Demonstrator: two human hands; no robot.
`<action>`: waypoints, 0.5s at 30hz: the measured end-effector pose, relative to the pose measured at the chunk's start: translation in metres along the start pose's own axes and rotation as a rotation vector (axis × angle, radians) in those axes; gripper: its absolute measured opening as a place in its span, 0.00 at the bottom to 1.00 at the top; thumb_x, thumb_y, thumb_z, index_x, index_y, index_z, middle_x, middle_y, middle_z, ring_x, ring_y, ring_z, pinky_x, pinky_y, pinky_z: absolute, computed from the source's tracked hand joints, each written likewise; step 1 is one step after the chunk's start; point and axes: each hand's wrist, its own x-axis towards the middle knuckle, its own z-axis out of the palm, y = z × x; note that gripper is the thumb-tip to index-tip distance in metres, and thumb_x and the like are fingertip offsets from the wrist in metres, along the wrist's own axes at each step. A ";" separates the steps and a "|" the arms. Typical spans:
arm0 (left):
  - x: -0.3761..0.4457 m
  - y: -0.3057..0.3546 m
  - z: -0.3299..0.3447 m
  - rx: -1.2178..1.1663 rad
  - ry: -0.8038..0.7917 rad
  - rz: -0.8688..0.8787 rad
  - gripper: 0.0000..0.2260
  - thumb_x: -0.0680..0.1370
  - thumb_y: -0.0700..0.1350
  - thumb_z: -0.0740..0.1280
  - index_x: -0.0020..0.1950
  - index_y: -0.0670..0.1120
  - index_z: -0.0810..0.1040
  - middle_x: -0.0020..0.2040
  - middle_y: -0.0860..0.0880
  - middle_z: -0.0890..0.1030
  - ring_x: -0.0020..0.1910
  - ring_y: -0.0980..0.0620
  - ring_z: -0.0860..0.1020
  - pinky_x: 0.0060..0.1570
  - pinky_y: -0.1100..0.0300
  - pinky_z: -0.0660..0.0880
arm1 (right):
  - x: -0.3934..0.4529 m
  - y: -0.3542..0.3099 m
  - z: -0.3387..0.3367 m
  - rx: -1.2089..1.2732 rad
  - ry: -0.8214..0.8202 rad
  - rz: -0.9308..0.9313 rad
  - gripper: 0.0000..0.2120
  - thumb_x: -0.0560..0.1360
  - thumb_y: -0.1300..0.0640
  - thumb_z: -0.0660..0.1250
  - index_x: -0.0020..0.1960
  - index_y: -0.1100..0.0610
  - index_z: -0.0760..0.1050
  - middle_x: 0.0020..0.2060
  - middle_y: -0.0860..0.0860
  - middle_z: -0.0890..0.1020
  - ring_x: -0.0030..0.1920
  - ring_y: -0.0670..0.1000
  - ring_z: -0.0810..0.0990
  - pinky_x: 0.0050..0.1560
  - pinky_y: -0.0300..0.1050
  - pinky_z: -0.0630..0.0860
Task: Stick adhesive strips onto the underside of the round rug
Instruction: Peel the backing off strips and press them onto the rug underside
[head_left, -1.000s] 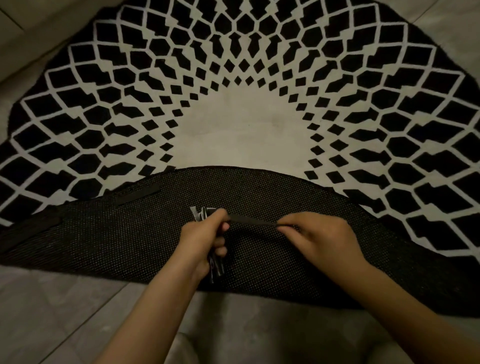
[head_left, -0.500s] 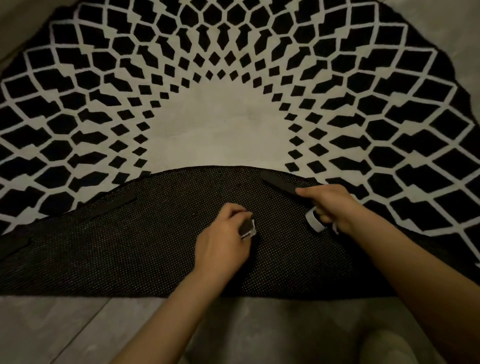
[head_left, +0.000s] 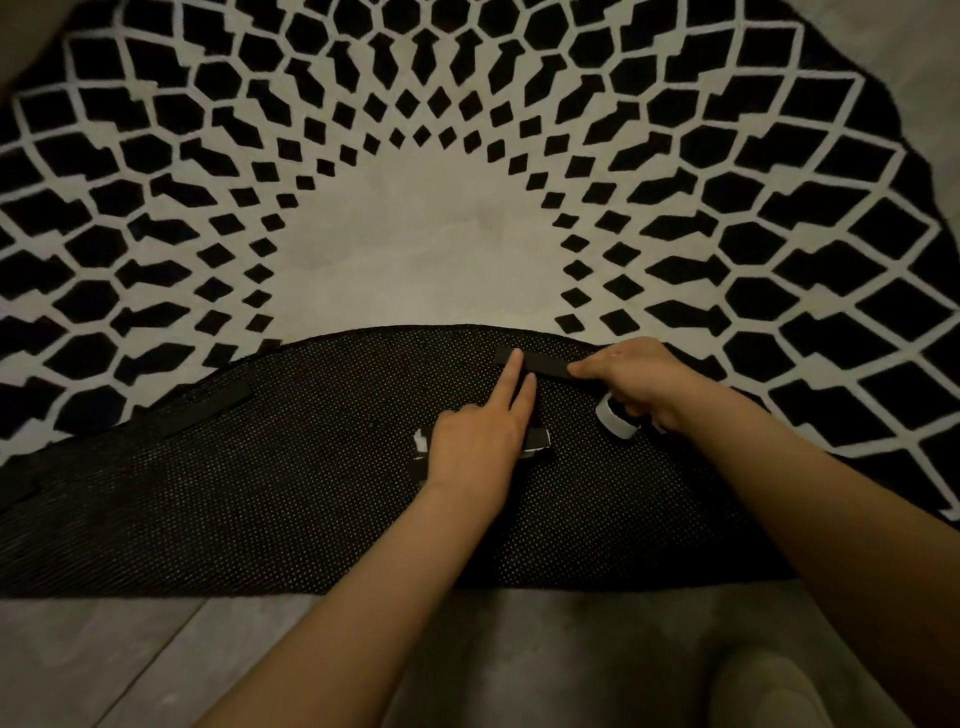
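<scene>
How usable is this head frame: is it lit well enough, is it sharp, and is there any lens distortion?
Head view: dim, warm light, no glare; the black strip barely separates from the dark rug underside; both hands, left hand and right hand, are reasonably sharp; wide-angle bowing curves the rug pattern toward the edges; the floor looks soft and murky.

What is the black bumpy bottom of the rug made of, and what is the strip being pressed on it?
The folded-over rug underside looks like dark woven or rubbery mesh, matte, covered in tiny pale dots. The adhesive strip looks like flat matte black foam or felt tape; the dim light leaves that open. The left hand and right hand press it down.
</scene>
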 end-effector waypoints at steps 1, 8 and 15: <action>0.001 0.000 -0.001 0.007 -0.020 -0.012 0.36 0.78 0.37 0.62 0.78 0.49 0.42 0.77 0.48 0.35 0.46 0.48 0.77 0.35 0.56 0.65 | 0.000 -0.002 -0.001 0.002 0.004 -0.009 0.13 0.72 0.49 0.71 0.52 0.55 0.79 0.35 0.52 0.72 0.32 0.50 0.68 0.30 0.43 0.64; 0.009 -0.003 0.000 -0.001 -0.181 -0.048 0.38 0.78 0.39 0.63 0.78 0.48 0.39 0.76 0.50 0.32 0.41 0.49 0.76 0.23 0.58 0.58 | -0.002 -0.012 0.005 -0.056 0.034 -0.012 0.12 0.73 0.51 0.70 0.52 0.58 0.78 0.38 0.53 0.74 0.35 0.50 0.70 0.32 0.42 0.67; 0.012 -0.007 -0.001 -0.024 -0.174 -0.069 0.39 0.78 0.41 0.64 0.78 0.48 0.39 0.77 0.54 0.34 0.44 0.49 0.77 0.29 0.58 0.63 | 0.009 -0.006 0.012 -0.207 0.136 0.010 0.16 0.71 0.49 0.73 0.50 0.60 0.78 0.38 0.53 0.77 0.36 0.50 0.74 0.33 0.43 0.71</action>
